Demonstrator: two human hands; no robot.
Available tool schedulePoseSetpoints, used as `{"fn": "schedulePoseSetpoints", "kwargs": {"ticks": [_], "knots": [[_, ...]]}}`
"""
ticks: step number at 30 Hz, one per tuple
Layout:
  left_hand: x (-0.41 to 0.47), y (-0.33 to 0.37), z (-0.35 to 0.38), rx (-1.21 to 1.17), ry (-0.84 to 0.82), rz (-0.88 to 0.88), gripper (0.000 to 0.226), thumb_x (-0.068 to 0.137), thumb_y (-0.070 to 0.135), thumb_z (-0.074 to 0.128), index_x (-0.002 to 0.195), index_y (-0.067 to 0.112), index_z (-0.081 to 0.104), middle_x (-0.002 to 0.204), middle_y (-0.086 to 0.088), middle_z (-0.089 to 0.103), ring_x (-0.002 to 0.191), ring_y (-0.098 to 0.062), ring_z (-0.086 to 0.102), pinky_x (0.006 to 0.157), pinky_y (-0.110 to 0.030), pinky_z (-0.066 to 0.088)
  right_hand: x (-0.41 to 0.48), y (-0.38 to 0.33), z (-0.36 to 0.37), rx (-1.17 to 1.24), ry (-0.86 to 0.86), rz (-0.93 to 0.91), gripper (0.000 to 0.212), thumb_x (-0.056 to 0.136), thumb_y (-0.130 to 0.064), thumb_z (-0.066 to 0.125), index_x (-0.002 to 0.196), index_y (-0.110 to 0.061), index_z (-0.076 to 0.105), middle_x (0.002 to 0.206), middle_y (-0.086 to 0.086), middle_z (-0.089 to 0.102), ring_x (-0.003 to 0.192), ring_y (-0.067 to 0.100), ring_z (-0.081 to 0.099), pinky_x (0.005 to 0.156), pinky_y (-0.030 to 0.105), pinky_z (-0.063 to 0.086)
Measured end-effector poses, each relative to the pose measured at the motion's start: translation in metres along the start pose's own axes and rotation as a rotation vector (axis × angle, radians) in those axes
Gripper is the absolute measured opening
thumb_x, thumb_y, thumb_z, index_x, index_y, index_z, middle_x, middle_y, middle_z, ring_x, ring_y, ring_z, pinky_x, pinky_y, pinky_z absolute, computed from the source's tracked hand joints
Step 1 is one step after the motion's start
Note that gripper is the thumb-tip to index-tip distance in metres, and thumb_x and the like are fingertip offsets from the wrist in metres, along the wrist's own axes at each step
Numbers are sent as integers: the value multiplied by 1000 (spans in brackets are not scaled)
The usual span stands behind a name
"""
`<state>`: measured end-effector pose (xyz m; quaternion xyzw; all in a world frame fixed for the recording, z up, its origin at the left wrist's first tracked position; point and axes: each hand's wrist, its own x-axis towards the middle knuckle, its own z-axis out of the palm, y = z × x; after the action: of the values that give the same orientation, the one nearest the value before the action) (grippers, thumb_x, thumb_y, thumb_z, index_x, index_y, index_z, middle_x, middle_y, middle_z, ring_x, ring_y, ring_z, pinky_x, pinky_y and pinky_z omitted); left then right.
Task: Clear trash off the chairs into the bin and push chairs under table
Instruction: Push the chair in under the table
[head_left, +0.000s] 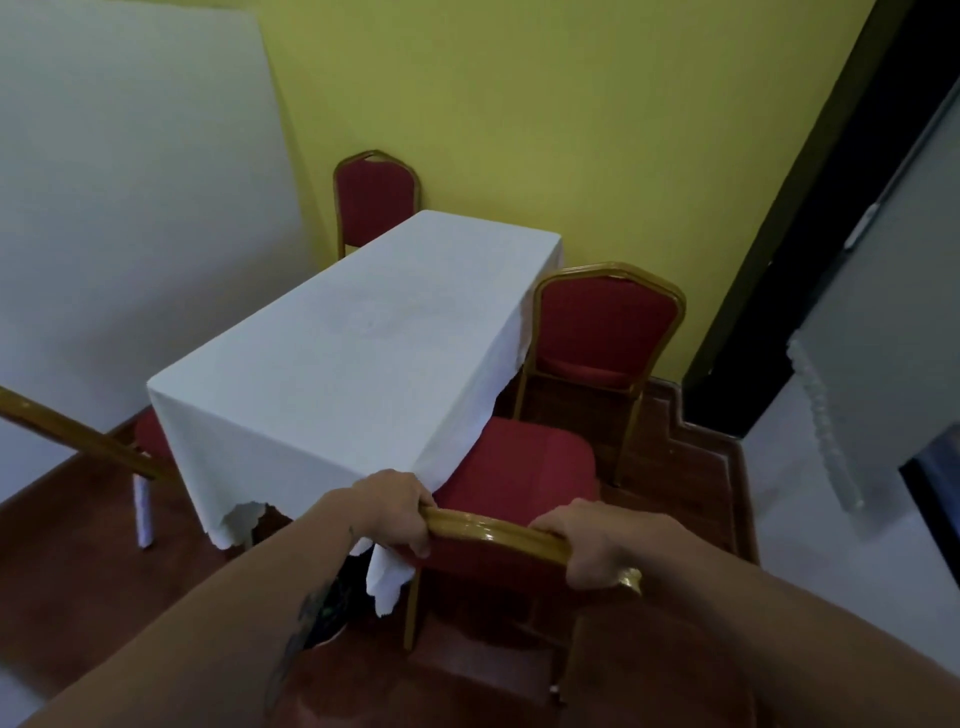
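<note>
Red seat of the near chair (519, 467), at the near right corner of the table (353, 332), is partly hidden under the tablecloth (291, 457). Its gold top rail (493, 531) is gripped by the left hand (395, 512) and right hand (597, 545), fingers curled round it

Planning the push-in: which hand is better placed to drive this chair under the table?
Probably right: the right hand grips the outer end of the backrest, farther from the tablecloth; the left hand grips beside it.
</note>
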<state>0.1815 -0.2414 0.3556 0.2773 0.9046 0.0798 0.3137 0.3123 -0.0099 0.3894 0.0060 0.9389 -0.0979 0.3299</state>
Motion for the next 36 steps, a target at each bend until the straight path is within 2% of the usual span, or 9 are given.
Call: {"fn": "schedulePoseSetpoints", "kwargs": {"ticks": [5, 9, 14, 17, 22, 25, 27, 31, 36], "knots": [[20, 21, 13, -112, 19, 121, 56, 67, 36, 83, 121, 32, 69, 103, 7, 60, 97, -12, 59, 79, -23, 46, -4, 42, -3, 107, 55, 112, 67, 78, -8, 54, 135, -43, 54, 118, -1, 59, 96, 19, 59, 74, 33, 51], [31, 36, 30, -212, 34, 112, 55, 70, 22, 81, 120, 25, 61, 112, 1, 54, 104, -19, 58, 91, -35, 54, -3, 76, -9, 89, 137, 190, 52, 80, -12, 56, 122, -42, 62, 112, -2, 60, 98, 21, 61, 84, 39, 54], [46, 61, 36, -237, 11, -13, 58, 72, 17, 70, 128, 24, 56, 106, -2, 64, 97, -20, 65, 81, -32, 58, 10, 110, -18, -52, 190, 203, 37, 83, -16, 59, 114, -35, 65, 108, -4, 63, 97, 21, 62, 76, 35, 49], [51, 73, 34, -257, 24, -83, 34, 70, 17, 65, 103, 23, 66, 84, 0, 66, 88, -22, 70, 63, -27, 52, 24, 128, -22, -97, 206, 173, 30, 86, -20, 60, 111, -36, 65, 106, -6, 65, 98, 21, 64, 77, 36, 49], [58, 94, 46, -332, 124, -184, 43, 72, 22, 65, 114, 31, 69, 91, -1, 74, 82, -16, 71, 76, -35, 62, 43, 162, -38, -162, 162, 111, 32, 86, -15, 57, 110, -36, 63, 103, -6, 64, 95, 20, 63, 76, 36, 48], [55, 106, 56, -428, 169, -236, 48, 73, 20, 61, 117, 37, 65, 90, -11, 75, 77, -30, 74, 67, -45, 61, 53, 178, -46, -201, 189, 94, 32, 85, -13, 57, 109, -34, 62, 101, -6, 63, 93, 20, 63, 76, 37, 49], [53, 121, 63, -479, 183, -247, 50, 75, 12, 57, 119, 36, 62, 86, -14, 74, 67, -30, 72, 57, -39, 58, 61, 190, -51, -221, 235, 86, 29, 85, -13, 60, 107, -32, 62, 100, -5, 63, 91, 20, 63, 74, 37, 49], [52, 148, 73, -483, 243, -239, 58, 84, 3, 53, 134, 32, 56, 91, 6, 63, 76, -10, 64, 55, -20, 45, 77, 209, -56, -246, 361, 114, 27, 86, -19, 68, 109, -30, 59, 109, -1, 57, 101, 26, 60, 81, 42, 53], [64, 160, 71, -502, 272, -269, 61, 84, 5, 51, 138, 34, 51, 94, 7, 61, 79, -11, 63, 57, -22, 43, 95, 216, -67, -266, 371, 232, 49, 81, -22, 77, 123, -28, 54, 132, 9, 46, 120, 37, 50, 92, 51, 53]]}}
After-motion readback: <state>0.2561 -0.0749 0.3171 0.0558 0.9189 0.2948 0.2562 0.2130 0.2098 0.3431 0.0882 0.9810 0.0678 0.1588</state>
